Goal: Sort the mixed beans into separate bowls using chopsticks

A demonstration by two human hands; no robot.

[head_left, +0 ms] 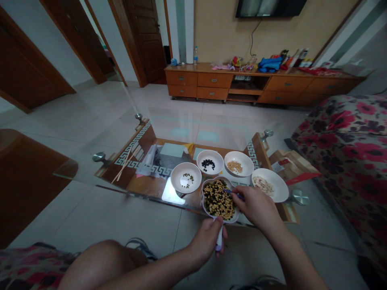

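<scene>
Two hands busy: left hand (206,239) clamps the handle (219,238) of a white bowl (203,203) of mixed beans (218,201), 6 o'clock from four white dishes (210,161); right hand (256,207) pinches a thin blue pick (232,193), held low and steady.

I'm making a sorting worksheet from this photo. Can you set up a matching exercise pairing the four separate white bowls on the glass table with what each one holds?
Bowls:
1. Leftmost white bowl
2. Back middle white bowl
3. Back right white bowl
4. Far right white bowl

Contents:
A. pale flat seeds
B. small green beans
C. tan beans
D. black beans

Right pairs: 1-B, 2-D, 3-C, 4-A
</scene>
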